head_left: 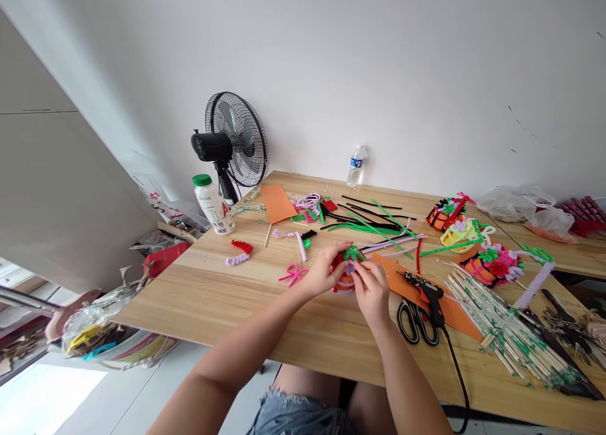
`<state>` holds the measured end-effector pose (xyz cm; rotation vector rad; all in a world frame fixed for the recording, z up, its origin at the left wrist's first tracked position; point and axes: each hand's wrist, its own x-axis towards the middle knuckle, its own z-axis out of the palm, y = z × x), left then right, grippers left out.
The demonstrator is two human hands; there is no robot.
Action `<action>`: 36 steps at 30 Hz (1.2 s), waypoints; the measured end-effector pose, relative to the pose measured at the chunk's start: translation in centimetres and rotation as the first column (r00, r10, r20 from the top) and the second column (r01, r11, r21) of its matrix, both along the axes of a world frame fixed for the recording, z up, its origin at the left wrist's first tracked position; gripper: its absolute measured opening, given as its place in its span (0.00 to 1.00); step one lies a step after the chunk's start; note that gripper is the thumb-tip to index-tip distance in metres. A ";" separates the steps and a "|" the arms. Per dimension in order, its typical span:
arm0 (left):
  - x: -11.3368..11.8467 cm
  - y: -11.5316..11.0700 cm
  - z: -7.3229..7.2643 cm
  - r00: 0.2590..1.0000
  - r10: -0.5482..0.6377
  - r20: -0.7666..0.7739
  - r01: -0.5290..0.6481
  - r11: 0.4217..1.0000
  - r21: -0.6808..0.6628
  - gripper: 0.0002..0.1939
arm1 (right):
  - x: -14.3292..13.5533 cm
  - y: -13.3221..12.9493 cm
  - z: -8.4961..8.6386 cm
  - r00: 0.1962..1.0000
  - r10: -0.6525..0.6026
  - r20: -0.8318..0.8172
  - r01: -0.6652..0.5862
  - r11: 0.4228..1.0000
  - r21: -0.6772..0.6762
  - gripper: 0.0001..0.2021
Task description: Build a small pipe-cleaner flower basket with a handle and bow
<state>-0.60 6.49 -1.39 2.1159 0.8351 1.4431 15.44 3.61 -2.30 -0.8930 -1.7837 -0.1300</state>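
Near the middle of the wooden table, my left hand (326, 271) is closed around the left side of a small orange craft piece (344, 286) with green, red and purple pipe-cleaner parts on top. My right hand (373, 290) pinches at the purple and green part on its right side. The fingers partly cover the piece. A pink pipe-cleaner loop shape (293, 274) lies just left of my left hand. Orange sheets (392, 276) lie to the right, with a black glue gun (428, 293) on them and black-handled scissors (417, 322) beside my right hand.
Loose pipe cleaners (369, 223) spread behind my hands. Finished colourful pieces (492, 264) and a bundle of wrapped sticks (511, 327) lie at the right. A white bottle (214, 206), a black fan (237, 138) and a water bottle (355, 166) stand farther back. The glue gun's cord hangs over the front edge.
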 end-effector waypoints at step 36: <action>-0.1 0.1 -0.2 1.000 -0.002 -0.006 0.002 1.000 -0.007 0.21 | -0.1 0.0 0.1 1.000 -0.008 0.011 0.008 1.000 0.005 0.14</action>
